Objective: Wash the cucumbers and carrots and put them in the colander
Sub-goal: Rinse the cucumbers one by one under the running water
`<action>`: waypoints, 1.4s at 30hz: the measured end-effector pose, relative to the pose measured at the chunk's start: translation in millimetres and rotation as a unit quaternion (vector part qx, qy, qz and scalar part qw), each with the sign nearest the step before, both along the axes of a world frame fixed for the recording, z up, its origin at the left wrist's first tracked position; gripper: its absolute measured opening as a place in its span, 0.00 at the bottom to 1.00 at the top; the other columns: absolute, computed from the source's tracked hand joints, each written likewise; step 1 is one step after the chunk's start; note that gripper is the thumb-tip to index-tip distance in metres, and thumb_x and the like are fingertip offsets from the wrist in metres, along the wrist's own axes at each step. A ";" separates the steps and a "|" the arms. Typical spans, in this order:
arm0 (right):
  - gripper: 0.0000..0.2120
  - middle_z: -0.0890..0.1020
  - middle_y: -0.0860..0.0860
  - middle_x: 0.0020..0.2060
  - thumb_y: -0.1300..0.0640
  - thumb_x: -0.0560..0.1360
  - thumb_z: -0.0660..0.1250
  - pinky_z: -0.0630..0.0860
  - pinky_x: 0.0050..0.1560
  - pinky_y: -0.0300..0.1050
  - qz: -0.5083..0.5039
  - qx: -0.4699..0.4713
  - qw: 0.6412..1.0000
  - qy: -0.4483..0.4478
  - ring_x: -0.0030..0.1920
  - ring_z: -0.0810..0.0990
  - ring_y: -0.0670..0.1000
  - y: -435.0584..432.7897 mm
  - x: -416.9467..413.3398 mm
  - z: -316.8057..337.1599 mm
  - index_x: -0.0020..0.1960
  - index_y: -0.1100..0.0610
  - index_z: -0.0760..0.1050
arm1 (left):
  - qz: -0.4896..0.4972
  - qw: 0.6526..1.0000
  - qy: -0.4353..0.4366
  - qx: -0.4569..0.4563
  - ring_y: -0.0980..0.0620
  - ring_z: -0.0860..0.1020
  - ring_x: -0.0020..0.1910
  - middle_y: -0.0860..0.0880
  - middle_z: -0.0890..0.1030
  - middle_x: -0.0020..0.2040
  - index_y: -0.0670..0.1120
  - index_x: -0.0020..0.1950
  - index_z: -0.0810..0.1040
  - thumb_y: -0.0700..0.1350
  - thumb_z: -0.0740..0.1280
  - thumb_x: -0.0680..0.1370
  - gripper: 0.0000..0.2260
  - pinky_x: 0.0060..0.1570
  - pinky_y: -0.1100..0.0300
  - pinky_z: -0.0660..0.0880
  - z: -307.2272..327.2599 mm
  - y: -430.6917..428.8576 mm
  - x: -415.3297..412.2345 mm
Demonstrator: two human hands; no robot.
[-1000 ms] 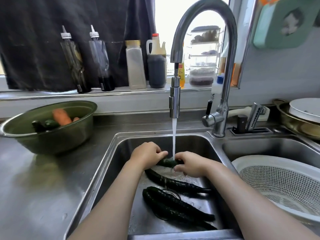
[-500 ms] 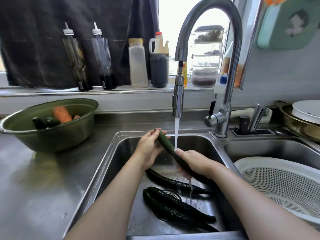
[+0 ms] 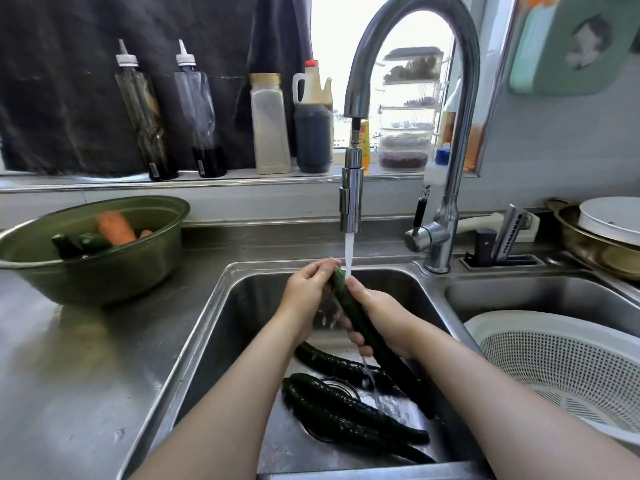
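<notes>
A long dark green cucumber (image 3: 388,355) slants under the running water of the faucet (image 3: 351,199), its upper tip at the stream. My left hand (image 3: 306,289) grips that upper end. My right hand (image 3: 377,315) wraps around the cucumber's middle. Three more cucumbers (image 3: 346,407) lie on the bottom of the left sink basin (image 3: 242,306), over the drain. The white colander (image 3: 568,368) sits in the right basin and looks empty. A green bowl (image 3: 90,271) on the left counter holds a carrot (image 3: 114,228) and more cucumbers (image 3: 86,242).
Sauce bottles (image 3: 204,116) and a jug line the window ledge behind the sink. A knife block (image 3: 502,244) stands right of the faucet base. A brass bowl with a white plate (image 3: 613,226) sits at the far right. Steel counter (image 3: 86,375) spreads to the left.
Both hands lifted the cucumber from low in the basin up into the stream, tilting it steeply. My right hand slid up toward the tip.
</notes>
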State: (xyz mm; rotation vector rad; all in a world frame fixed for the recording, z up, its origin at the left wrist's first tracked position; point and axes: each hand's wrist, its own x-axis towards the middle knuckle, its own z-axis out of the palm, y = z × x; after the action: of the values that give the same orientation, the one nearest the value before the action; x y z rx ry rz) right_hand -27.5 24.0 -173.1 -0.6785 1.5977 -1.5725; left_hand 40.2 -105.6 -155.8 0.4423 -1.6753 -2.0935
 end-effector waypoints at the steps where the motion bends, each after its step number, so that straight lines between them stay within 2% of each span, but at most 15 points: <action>1: 0.27 0.74 0.53 0.30 0.34 0.82 0.53 0.67 0.23 0.41 -0.003 0.000 1.000 0.008 0.25 0.69 0.51 0.7 -0.7 0.1 0.49 0.59 0.72 | -0.050 0.999 0.010 0.017 0.48 0.81 0.39 0.47 0.84 0.44 0.44 0.56 0.82 0.47 0.63 0.84 0.10 0.38 0.56 0.76 -0.5 -2.2 0.9; 2: 0.28 0.73 0.52 0.30 0.34 0.82 0.51 0.67 0.24 0.41 -0.008 0.002 1.000 0.014 0.24 0.69 0.51 1.5 -1.1 0.1 0.49 0.59 0.72 | -0.086 0.996 0.020 0.034 0.48 0.82 0.44 0.46 0.85 0.49 0.43 0.59 0.80 0.46 0.59 0.86 0.12 0.42 0.56 0.76 -0.4 -3.2 0.4; 4: 0.31 0.72 0.52 0.28 0.33 0.82 0.49 0.67 0.25 0.41 -0.017 0.012 1.000 0.015 0.23 0.68 0.51 2.1 -1.2 -0.4 0.50 0.59 0.73 | -0.098 0.993 0.025 0.056 0.49 0.81 0.45 0.44 0.85 0.52 0.40 0.60 0.78 0.44 0.54 0.87 0.14 0.37 0.58 0.74 2.7 1.6 -1.6; 6: 0.32 0.73 0.52 0.28 0.31 0.81 0.47 0.67 0.26 0.42 -0.022 0.029 0.999 0.009 0.24 0.69 0.52 1.3 -0.4 -0.5 0.49 0.59 0.73 | -0.053 0.996 0.011 0.071 0.48 0.82 0.42 0.42 0.85 0.47 0.38 0.56 0.77 0.45 0.54 0.87 0.15 0.32 0.59 0.74 5.3 11.2 -5.2; 10: 0.27 0.74 0.53 0.32 0.34 0.82 0.54 0.70 0.30 0.43 0.035 0.057 0.997 -0.033 0.28 0.72 0.52 -0.1 3.0 -2.4 0.47 0.57 0.73 | 0.041 0.993 -0.024 0.104 0.49 0.84 0.37 0.48 0.83 0.34 0.45 0.45 0.74 0.50 0.57 0.87 0.15 0.38 0.54 0.77 1.7 21.1 -13.8; 13: 0.15 0.74 0.55 0.36 0.46 0.81 0.64 0.70 0.31 0.45 0.038 0.014 0.999 0.007 0.30 0.74 0.52 0.5 0.8 -6.2 0.48 0.59 0.73 | 0.035 0.991 -0.009 0.128 0.48 0.85 0.39 0.47 0.83 0.40 0.46 0.46 0.75 0.54 0.56 0.86 0.17 0.45 0.50 0.81 1.5 17.3 -14.2; 17: 0.24 0.72 0.52 0.29 0.37 0.82 0.56 0.66 0.27 0.42 -0.032 0.011 0.999 0.035 0.26 0.70 0.51 1.0 -1.3 -0.8 0.46 0.57 0.74 | -0.093 0.991 0.009 0.092 0.45 0.84 0.55 0.46 0.86 0.54 0.45 0.58 0.79 0.45 0.56 0.87 0.13 0.43 0.49 0.77 -2.3 7.2 -9.9; 18: 0.27 0.72 0.51 0.28 0.34 0.81 0.55 0.66 0.27 0.42 -0.040 0.019 0.998 0.043 0.25 0.69 0.51 2.3 -2.3 0.3 0.45 0.57 0.74 | -0.111 0.991 0.012 0.080 0.43 0.82 0.54 0.46 0.86 0.53 0.46 0.55 0.82 0.43 0.58 0.86 0.13 0.40 0.50 0.74 -3.6 7.1 -8.7; 20: 0.32 0.71 0.51 0.26 0.29 0.78 0.52 0.68 0.28 0.43 -0.043 0.040 0.997 0.048 0.24 0.69 0.52 5.3 -4.1 0.5 0.43 0.57 0.74 | -0.109 0.993 0.008 0.040 0.42 0.78 0.42 0.43 0.84 0.48 0.46 0.47 0.85 0.43 0.63 0.84 0.11 0.36 0.52 0.70 -5.6 7.2 -9.2; 23: 0.35 0.72 0.53 0.27 0.25 0.76 0.51 0.72 0.29 0.44 -0.044 0.070 0.996 0.024 0.24 0.71 0.53 6.1 -4.2 0.4 0.41 0.57 0.73 | -0.037 0.999 -0.004 0.021 0.46 0.74 0.30 0.42 0.79 0.38 0.40 0.54 0.80 0.43 0.69 0.81 0.07 0.30 0.56 0.72 -6.4 9.3 -9.5; 29: 0.23 0.77 0.53 0.34 0.38 0.82 0.59 0.76 0.37 0.47 0.001 0.081 0.994 0.071 0.31 0.77 0.54 5.6 -7.6 -1.9 0.48 0.58 0.77 | 0.091 0.989 0.046 0.109 0.50 0.80 0.42 0.46 0.82 0.43 0.45 0.48 0.82 0.41 0.72 0.78 0.01 0.43 0.56 0.81 -3.8 5.0 -11.4; 32: 0.19 0.77 0.54 0.34 0.41 0.83 0.61 0.74 0.38 0.45 -0.002 0.098 0.987 0.129 0.31 0.76 0.52 4.3 -7.4 -5.2 0.46 0.57 0.76 | 0.073 0.984 0.068 0.147 0.49 0.80 0.42 0.45 0.80 0.45 0.45 0.49 0.77 0.40 0.68 0.81 0.02 0.46 0.50 0.80 -2.4 -0.9 -12.6; 36: 0.24 0.71 0.53 0.29 0.37 0.83 0.56 0.67 0.29 0.42 -0.029 0.096 0.986 0.131 0.26 0.69 0.51 3.8 -1.9 -1.4 0.43 0.57 0.73 | 0.003 0.974 0.065 0.219 0.48 0.81 0.43 0.44 0.79 0.45 0.43 0.56 0.74 0.44 0.61 0.85 0.06 0.48 0.52 0.79 -0.8 0.6 -14.3; 39: 0.30 0.69 0.52 0.25 0.32 0.81 0.51 0.63 0.25 0.40 -0.057 0.084 0.990 0.098 0.22 0.66 0.50 9.1 -2.8 4.5 0.40 0.57 0.71 | -0.098 0.987 0.020 0.127 0.45 0.81 0.47 0.41 0.82 0.53 0.40 0.65 0.74 0.45 0.58 0.86 0.13 0.40 0.52 0.77 -5.7 5.7 -13.5; 42: 0.32 0.71 0.52 0.26 0.29 0.80 0.51 0.65 0.24 0.38 -0.055 0.081 0.993 0.062 0.22 0.67 0.51 12.4 -5.2 4.4 0.42 0.57 0.72 | -0.109 0.993 -0.015 0.040 0.46 0.76 0.36 0.38 0.81 0.52 0.41 0.62 0.77 0.47 0.59 0.86 0.13 0.38 0.54 0.72 -14.1 10.6 -15.8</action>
State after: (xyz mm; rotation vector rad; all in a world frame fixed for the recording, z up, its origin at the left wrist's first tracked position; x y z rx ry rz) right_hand -32.7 36.4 -168.7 -0.6191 1.8594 -1.4834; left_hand 24.4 -95.0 -169.9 0.3291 -1.7291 -2.3289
